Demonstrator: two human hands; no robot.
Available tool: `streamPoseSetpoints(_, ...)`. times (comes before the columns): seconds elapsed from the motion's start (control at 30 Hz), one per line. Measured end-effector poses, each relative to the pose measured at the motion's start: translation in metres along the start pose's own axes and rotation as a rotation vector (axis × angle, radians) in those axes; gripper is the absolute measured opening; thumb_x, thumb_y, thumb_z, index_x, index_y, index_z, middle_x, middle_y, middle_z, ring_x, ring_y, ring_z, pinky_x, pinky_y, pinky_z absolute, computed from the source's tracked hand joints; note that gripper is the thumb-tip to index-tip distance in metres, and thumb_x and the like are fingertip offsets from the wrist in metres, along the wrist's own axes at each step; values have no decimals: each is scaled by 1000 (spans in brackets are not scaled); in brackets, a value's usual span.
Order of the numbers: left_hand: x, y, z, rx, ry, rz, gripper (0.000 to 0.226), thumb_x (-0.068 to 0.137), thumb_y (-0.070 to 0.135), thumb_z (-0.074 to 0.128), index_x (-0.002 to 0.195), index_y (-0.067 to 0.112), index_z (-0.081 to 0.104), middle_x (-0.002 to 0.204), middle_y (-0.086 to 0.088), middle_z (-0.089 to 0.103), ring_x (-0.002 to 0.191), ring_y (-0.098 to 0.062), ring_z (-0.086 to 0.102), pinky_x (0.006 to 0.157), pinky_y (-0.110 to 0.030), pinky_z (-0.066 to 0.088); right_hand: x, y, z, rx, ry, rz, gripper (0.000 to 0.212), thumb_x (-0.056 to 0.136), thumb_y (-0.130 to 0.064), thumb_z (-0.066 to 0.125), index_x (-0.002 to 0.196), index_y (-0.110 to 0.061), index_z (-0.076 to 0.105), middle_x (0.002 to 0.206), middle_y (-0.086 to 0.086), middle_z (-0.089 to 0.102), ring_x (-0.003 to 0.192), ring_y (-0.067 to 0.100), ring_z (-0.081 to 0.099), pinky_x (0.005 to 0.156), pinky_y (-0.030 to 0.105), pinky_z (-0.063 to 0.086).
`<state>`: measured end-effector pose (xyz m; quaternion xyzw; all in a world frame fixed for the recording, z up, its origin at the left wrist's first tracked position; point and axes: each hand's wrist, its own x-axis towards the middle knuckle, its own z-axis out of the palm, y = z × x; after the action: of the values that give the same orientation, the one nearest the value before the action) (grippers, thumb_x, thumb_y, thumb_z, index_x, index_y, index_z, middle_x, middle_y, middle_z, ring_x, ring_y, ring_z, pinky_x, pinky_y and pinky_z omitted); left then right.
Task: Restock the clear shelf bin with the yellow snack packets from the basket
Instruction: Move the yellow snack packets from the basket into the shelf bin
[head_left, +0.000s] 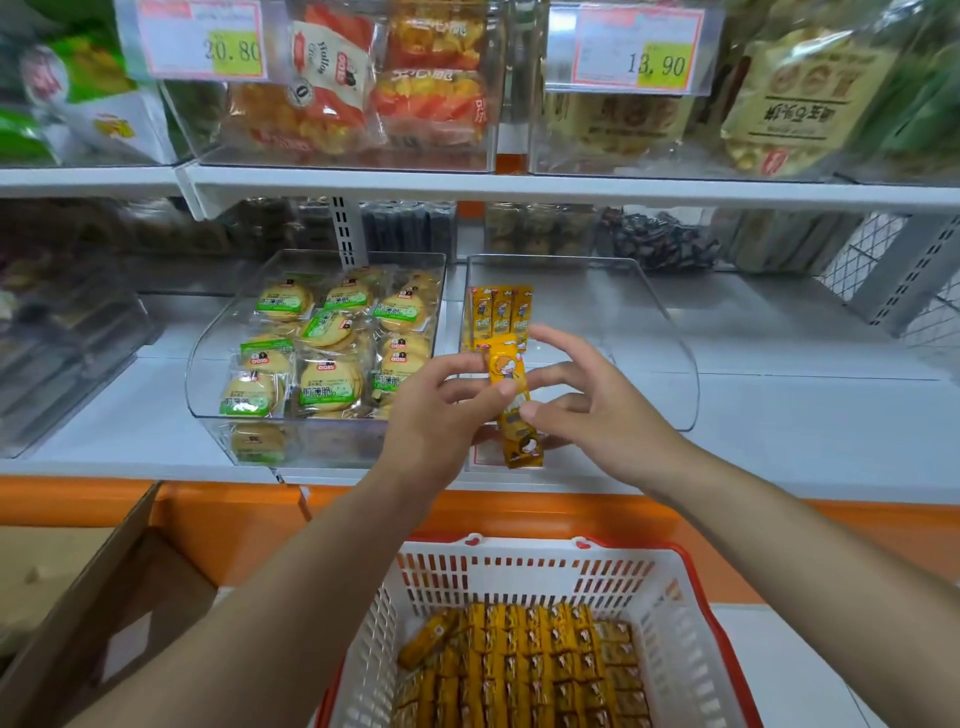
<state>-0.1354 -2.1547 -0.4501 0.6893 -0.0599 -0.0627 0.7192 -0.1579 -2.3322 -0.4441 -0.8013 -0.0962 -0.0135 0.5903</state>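
Yellow packet (511, 400), held upright between both hands. The left hand (447, 402) pinches its left edge, and the right hand (587, 410) pinches it from the right with thumb and fingers, index finger lifted. The long axis points up and away toward the clear bin (649, 322) straight ahead, with both hands about equally near. Three standing packets (501, 312) fill the bin's back left corner, with room showing to their right. The curved front wall looks like the edge to clear. Below sits the basket (675, 597), well stocked.
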Motion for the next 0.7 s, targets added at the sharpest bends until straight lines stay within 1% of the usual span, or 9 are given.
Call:
streamPoseSetpoints(0.07, 2, 0, 3, 33, 8, 11, 42, 89, 21, 76, 127, 10, 64, 106, -13, 76, 97, -30, 75, 87, -48, 62, 3, 0, -2, -33, -35, -20, 68, 92, -12, 69, 143, -46, 40, 110, 2, 63, 83, 31, 71, 73, 35, 61)
streamPoseSetpoints(0.13, 5, 1, 4, 73, 24, 28, 43, 89, 22, 76, 129, 11, 65, 109, -12, 75, 103, -29, 72, 91, -52, 60, 10, 0, -5, -44, -61, -31, 64, 91, -10, 70, 139, -44, 46, 104, 3, 61, 82, 34, 69, 69, 31, 60)
streamPoseSetpoints(0.2, 11, 2, 0, 195, 77, 112, 37, 88, 25, 77, 123, 15, 68, 105, -3, 75, 102, -21, 70, 91, -48, 59, 22, 1, -11, -51, -29, -44, 56, 87, -10, 74, 131, -37, 53, 100, 5, 63, 79, 35, 68, 68, 34, 60)
streamPoseSetpoints(0.27, 19, -1, -7, 399, 167, 235, 38, 86, 29, 79, 122, 24, 66, 104, 8, 71, 98, -14, 66, 88, -41, 58, 40, 7, -20, -112, 66, -54, 50, 83, -10, 77, 122, -32, 54, 97, 10, 64, 71, 27, 66, 71, 39, 57)
streamPoseSetpoints(0.33, 25, -6, -16, 563, 258, 284, 52, 84, 34, 81, 131, 28, 60, 112, 12, 65, 102, -10, 60, 87, -35, 55, 65, 21, -32, -201, 167, -41, 49, 81, -9, 79, 116, -30, 52, 91, 9, 64, 71, 23, 65, 79, 46, 54)
streamPoseSetpoints(0.4, 31, -14, -24, 652, 287, 248, 68, 82, 40, 82, 141, 30, 50, 120, 13, 58, 111, -11, 55, 92, -37, 53, 95, 38, -45, -267, 265, 1, 51, 80, -5, 78, 117, -27, 51, 88, 6, 61, 75, 27, 64, 84, 50, 54)
streamPoseSetpoints(0.47, 35, -23, -27, 726, 247, 180, 75, 80, 46, 82, 144, 33, 44, 125, 15, 54, 116, -14, 56, 93, -44, 56, 124, 54, -55, -372, 339, 40, 52, 80, -4, 76, 122, -23, 52, 88, 3, 61, 79, 29, 65, 83, 47, 54)
streamPoseSetpoints(0.6, 42, -34, -26, 783, 213, 107, 70, 82, 51, 78, 141, 34, 45, 134, 11, 58, 108, -18, 65, 85, -50, 60, 173, 80, -67, -519, 411, 63, 51, 81, -3, 69, 125, -21, 52, 88, 2, 63, 86, 29, 66, 72, 27, 47)
streamPoseSetpoints(0.7, 47, -37, -30, 782, 231, 124, 61, 83, 46, 78, 135, 39, 47, 125, 18, 60, 95, -12, 68, 76, -48, 62, 195, 93, -67, -555, 464, 88, 52, 81, -1, 62, 126, -24, 53, 92, 1, 61, 91, 29, 64, 74, 27, 47)
